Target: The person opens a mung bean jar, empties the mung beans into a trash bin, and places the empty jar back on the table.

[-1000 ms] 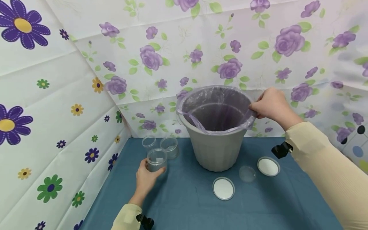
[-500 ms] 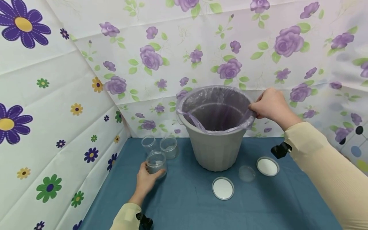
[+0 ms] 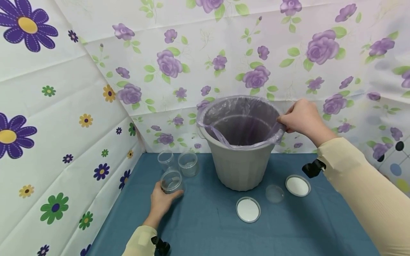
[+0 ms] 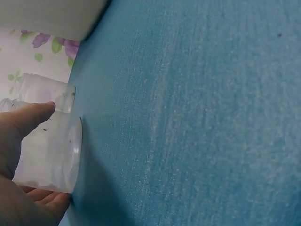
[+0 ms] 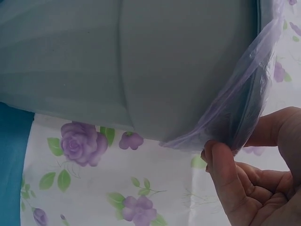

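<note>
My left hand (image 3: 161,203) grips a clear plastic jar (image 3: 173,179) round its side, the thumb on one side and fingers on the other. The jar (image 4: 51,150) stands close over the blue cloth in the left wrist view. Two more clear jars, one at the left (image 3: 166,160) and one at the right (image 3: 189,165), stand just behind it. My right hand (image 3: 301,115) pinches the thin purple bin liner (image 3: 278,137) at the right rim of a grey bucket (image 3: 241,167). In the right wrist view thumb and fingers close on the liner's folded edge (image 5: 235,113).
Two round lids with white discs, one in front (image 3: 248,210) and one at the right (image 3: 298,185), lie on the blue cloth (image 3: 205,231). Between them lies a translucent disc (image 3: 274,193). A flowered sheet (image 3: 179,117) hangs behind the bucket, another on the left (image 3: 70,106).
My left hand has moved the jar slightly left and toward me, away from the other two jars. The right hand keeps its hold on the liner at the rim.
</note>
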Available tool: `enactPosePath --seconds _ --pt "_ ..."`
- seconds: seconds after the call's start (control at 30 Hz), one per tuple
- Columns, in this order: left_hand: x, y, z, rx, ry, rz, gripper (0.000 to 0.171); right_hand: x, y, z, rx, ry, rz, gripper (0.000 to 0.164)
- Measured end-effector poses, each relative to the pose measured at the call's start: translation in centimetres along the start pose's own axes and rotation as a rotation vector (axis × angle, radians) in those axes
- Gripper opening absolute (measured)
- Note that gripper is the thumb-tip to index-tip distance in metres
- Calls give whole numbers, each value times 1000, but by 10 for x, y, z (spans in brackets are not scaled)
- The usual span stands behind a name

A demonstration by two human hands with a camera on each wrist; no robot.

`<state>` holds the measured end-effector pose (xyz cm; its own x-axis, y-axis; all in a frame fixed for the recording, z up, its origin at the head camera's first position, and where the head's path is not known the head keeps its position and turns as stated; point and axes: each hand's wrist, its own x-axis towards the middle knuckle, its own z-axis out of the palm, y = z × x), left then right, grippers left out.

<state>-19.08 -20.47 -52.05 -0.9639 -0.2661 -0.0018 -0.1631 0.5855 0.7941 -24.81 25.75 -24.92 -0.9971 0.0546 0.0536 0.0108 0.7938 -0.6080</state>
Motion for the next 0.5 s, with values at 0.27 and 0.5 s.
enactPosePath --seconds 0.27,0.5 --pt "-6 34 -14 -7 140 24 109 -1 5 0 26 -54 -1 48" --pt "-22 93 -29 -13 261 218 93 -8 9 -8 83 -69 -6 79"
